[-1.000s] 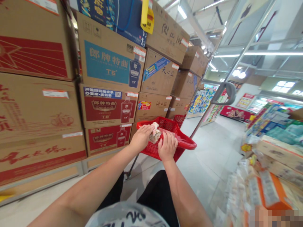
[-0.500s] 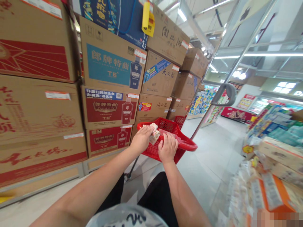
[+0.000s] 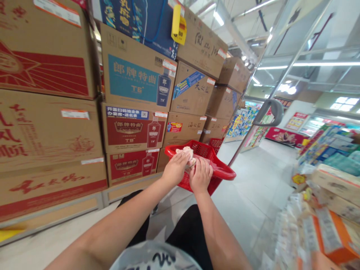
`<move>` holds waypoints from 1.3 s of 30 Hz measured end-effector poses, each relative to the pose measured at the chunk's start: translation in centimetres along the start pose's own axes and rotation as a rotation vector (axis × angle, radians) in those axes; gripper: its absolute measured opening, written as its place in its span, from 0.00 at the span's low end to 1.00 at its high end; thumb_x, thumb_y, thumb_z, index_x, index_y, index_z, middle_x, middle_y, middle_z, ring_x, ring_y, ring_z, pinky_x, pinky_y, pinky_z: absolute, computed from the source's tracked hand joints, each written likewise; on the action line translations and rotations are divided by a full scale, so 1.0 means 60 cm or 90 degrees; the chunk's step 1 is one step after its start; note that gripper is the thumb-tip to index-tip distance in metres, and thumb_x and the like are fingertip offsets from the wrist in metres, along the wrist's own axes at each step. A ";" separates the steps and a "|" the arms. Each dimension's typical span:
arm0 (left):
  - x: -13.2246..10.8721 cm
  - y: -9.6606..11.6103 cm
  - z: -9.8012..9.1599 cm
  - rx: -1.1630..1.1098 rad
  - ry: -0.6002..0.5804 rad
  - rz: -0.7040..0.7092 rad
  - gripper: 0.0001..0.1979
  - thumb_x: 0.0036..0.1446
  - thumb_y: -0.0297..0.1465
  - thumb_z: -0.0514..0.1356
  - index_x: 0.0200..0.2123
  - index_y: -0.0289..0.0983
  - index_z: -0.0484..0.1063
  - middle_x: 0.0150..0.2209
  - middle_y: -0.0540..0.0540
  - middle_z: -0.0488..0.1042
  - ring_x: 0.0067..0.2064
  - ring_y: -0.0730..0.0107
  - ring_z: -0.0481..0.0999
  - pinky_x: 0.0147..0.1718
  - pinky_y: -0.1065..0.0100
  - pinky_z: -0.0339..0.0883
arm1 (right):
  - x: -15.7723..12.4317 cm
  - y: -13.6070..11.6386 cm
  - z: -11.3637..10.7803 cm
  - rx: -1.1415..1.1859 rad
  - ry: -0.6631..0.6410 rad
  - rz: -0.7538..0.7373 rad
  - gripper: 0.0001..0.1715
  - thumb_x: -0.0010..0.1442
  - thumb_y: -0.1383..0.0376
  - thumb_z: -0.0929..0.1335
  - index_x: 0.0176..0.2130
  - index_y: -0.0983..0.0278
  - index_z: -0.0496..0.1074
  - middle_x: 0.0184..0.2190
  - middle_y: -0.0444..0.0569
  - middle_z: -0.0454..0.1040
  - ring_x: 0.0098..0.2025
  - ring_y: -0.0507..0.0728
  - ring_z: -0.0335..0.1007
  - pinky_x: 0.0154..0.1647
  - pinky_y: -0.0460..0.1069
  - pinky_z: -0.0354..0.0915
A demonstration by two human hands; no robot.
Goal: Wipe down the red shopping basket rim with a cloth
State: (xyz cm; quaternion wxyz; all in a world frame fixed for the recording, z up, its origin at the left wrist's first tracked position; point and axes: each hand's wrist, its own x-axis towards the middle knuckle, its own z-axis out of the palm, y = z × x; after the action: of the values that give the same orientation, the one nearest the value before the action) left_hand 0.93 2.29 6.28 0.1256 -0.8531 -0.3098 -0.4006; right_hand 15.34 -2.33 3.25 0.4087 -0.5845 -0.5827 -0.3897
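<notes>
While both arms reach forward over the lap, the two hands meet at the near rim of a red basket point(image 3: 228, 174) standing above the pale floor point(image 3: 250, 180). Left hand point(image 3: 177, 165): palm down, fingers together and slightly bent, closed over a pale crumpled bundle point(image 3: 186, 150); thumb position cannot be made out. Right hand point(image 3: 201, 173): fingers curled over the rim, just beside the bundle. Bundle location: at the near rim, between the hands, partly covered by the left fingers; material uncertain. Sheer pinkish wrapping shows along the rim by the right hand.

Surroundings: to the left, stacked cartons point(image 3: 135, 80) with red and blue-green printed panels; over them, a dark blue bag point(image 3: 149, 33) and a yellow tag point(image 3: 179, 30). Right of the basket, a grey loop handle point(image 3: 278, 112) near a slanted pole. Lower right, orange-and-white packs point(image 3: 339, 232) among other goods. Black trousers point(image 3: 185, 230) and a light top with dark lettering visible below.
</notes>
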 end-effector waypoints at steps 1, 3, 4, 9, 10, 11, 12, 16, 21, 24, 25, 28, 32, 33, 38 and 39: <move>0.000 0.003 0.000 -0.009 -0.010 0.034 0.23 0.59 0.25 0.50 0.58 0.34 0.62 0.59 0.40 0.65 0.61 0.61 0.61 0.61 0.56 0.54 | 0.000 0.000 0.000 0.004 -0.005 -0.002 0.22 0.62 0.64 0.60 0.54 0.69 0.66 0.53 0.58 0.69 0.57 0.63 0.58 0.58 0.60 0.49; 0.002 -0.001 -0.003 -0.019 -0.020 0.054 0.23 0.59 0.25 0.50 0.58 0.36 0.62 0.59 0.42 0.65 0.61 0.63 0.62 0.61 0.57 0.53 | 0.000 0.001 -0.002 0.006 -0.008 -0.005 0.22 0.62 0.64 0.60 0.54 0.69 0.66 0.52 0.58 0.69 0.58 0.62 0.58 0.57 0.60 0.49; 0.003 -0.006 -0.005 -0.018 -0.017 0.030 0.23 0.59 0.25 0.50 0.58 0.36 0.62 0.58 0.42 0.66 0.60 0.63 0.63 0.61 0.56 0.54 | 0.000 0.001 -0.002 0.003 -0.006 -0.006 0.22 0.62 0.64 0.60 0.54 0.68 0.66 0.52 0.58 0.69 0.58 0.62 0.58 0.57 0.60 0.49; 0.009 -0.010 -0.010 -0.010 -0.008 -0.063 0.22 0.59 0.24 0.50 0.57 0.34 0.63 0.57 0.40 0.68 0.58 0.61 0.66 0.60 0.55 0.56 | 0.000 0.001 0.000 -0.003 0.005 -0.007 0.22 0.61 0.66 0.61 0.54 0.67 0.67 0.52 0.57 0.69 0.57 0.62 0.58 0.57 0.60 0.49; 0.009 -0.002 -0.008 -0.022 -0.015 -0.025 0.22 0.60 0.25 0.50 0.57 0.34 0.63 0.57 0.40 0.67 0.59 0.62 0.64 0.60 0.56 0.55 | 0.000 0.002 0.000 0.000 0.008 -0.008 0.22 0.62 0.66 0.61 0.54 0.68 0.66 0.52 0.58 0.69 0.57 0.62 0.58 0.57 0.60 0.49; 0.008 0.005 -0.007 -0.035 -0.023 0.016 0.22 0.60 0.26 0.50 0.58 0.35 0.62 0.58 0.41 0.66 0.60 0.62 0.63 0.61 0.56 0.55 | 0.000 0.002 0.000 0.005 0.012 -0.011 0.22 0.62 0.65 0.60 0.54 0.69 0.66 0.52 0.58 0.70 0.57 0.62 0.58 0.57 0.59 0.50; 0.007 0.011 -0.005 -0.047 -0.032 0.052 0.22 0.61 0.27 0.50 0.59 0.35 0.61 0.59 0.42 0.65 0.61 0.63 0.61 0.61 0.57 0.55 | -0.001 0.003 -0.001 0.009 0.013 -0.013 0.22 0.62 0.65 0.60 0.54 0.69 0.66 0.52 0.59 0.70 0.57 0.62 0.58 0.57 0.59 0.50; 0.007 -0.002 -0.008 -0.056 -0.055 0.043 0.22 0.60 0.27 0.51 0.59 0.36 0.61 0.59 0.42 0.65 0.61 0.64 0.63 0.61 0.57 0.55 | -0.006 0.007 -0.004 0.012 -0.003 -0.009 0.22 0.62 0.65 0.60 0.54 0.68 0.66 0.52 0.58 0.69 0.58 0.62 0.58 0.57 0.60 0.49; 0.011 -0.028 -0.014 -0.022 -0.049 -0.058 0.24 0.57 0.24 0.53 0.58 0.34 0.61 0.56 0.38 0.68 0.58 0.60 0.66 0.59 0.55 0.57 | 0.021 -0.005 -0.030 0.088 -0.021 0.083 0.19 0.61 0.65 0.61 0.51 0.65 0.68 0.49 0.55 0.72 0.54 0.62 0.62 0.56 0.59 0.51; 0.010 -0.013 -0.011 -0.048 -0.058 -0.012 0.25 0.56 0.24 0.53 0.59 0.34 0.60 0.57 0.37 0.67 0.59 0.61 0.65 0.59 0.57 0.58 | 0.063 -0.017 -0.058 0.226 -0.034 0.217 0.23 0.63 0.63 0.60 0.56 0.65 0.62 0.41 0.52 0.75 0.44 0.58 0.69 0.49 0.54 0.59; 0.009 -0.007 -0.011 -0.059 -0.056 -0.002 0.26 0.57 0.24 0.52 0.60 0.35 0.58 0.57 0.38 0.67 0.59 0.62 0.65 0.59 0.57 0.59 | 0.076 -0.021 -0.066 0.259 -0.039 0.232 0.24 0.64 0.62 0.59 0.58 0.66 0.59 0.41 0.52 0.75 0.42 0.57 0.69 0.48 0.53 0.60; 0.011 0.002 -0.019 -0.091 -0.049 0.009 0.29 0.59 0.26 0.50 0.64 0.36 0.49 0.59 0.37 0.64 0.59 0.62 0.65 0.56 0.58 0.61 | 0.096 -0.033 -0.073 0.240 -0.085 0.150 0.24 0.64 0.60 0.59 0.58 0.64 0.60 0.48 0.55 0.71 0.48 0.58 0.67 0.50 0.53 0.59; 0.020 -0.019 -0.035 -0.105 -0.097 -0.034 0.31 0.62 0.29 0.47 0.66 0.37 0.38 0.53 0.39 0.71 0.47 0.65 0.76 0.44 0.64 0.70 | 0.072 -0.041 -0.047 0.110 -0.161 -0.013 0.22 0.62 0.62 0.62 0.55 0.63 0.65 0.53 0.55 0.69 0.54 0.61 0.62 0.55 0.57 0.52; 0.023 -0.026 -0.035 -0.096 -0.094 -0.046 0.31 0.63 0.30 0.47 0.66 0.36 0.39 0.52 0.39 0.73 0.46 0.65 0.76 0.43 0.65 0.70 | 0.063 -0.041 -0.040 0.093 -0.161 -0.034 0.22 0.61 0.62 0.63 0.55 0.64 0.65 0.54 0.55 0.68 0.55 0.62 0.60 0.56 0.58 0.51; 0.037 -0.045 -0.019 -0.010 0.013 -0.080 0.20 0.65 0.34 0.45 0.57 0.35 0.63 0.53 0.39 0.71 0.55 0.60 0.68 0.53 0.56 0.60 | 0.049 -0.033 -0.036 0.118 -0.151 -0.065 0.17 0.57 0.68 0.65 0.47 0.63 0.69 0.50 0.52 0.70 0.54 0.60 0.59 0.54 0.56 0.52; 0.038 -0.044 -0.016 -0.006 0.012 -0.083 0.19 0.65 0.35 0.45 0.52 0.36 0.68 0.49 0.40 0.74 0.52 0.60 0.70 0.53 0.56 0.59 | 0.055 -0.029 -0.043 0.127 -0.158 -0.063 0.14 0.56 0.68 0.65 0.44 0.63 0.70 0.46 0.51 0.71 0.51 0.59 0.61 0.53 0.54 0.53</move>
State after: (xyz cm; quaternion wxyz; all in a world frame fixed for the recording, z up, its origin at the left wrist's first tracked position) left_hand -0.19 4.88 8.54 0.0984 -0.8278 -0.3615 -0.4177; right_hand 13.72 -3.53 7.30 0.3699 -0.5549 -0.6929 -0.2742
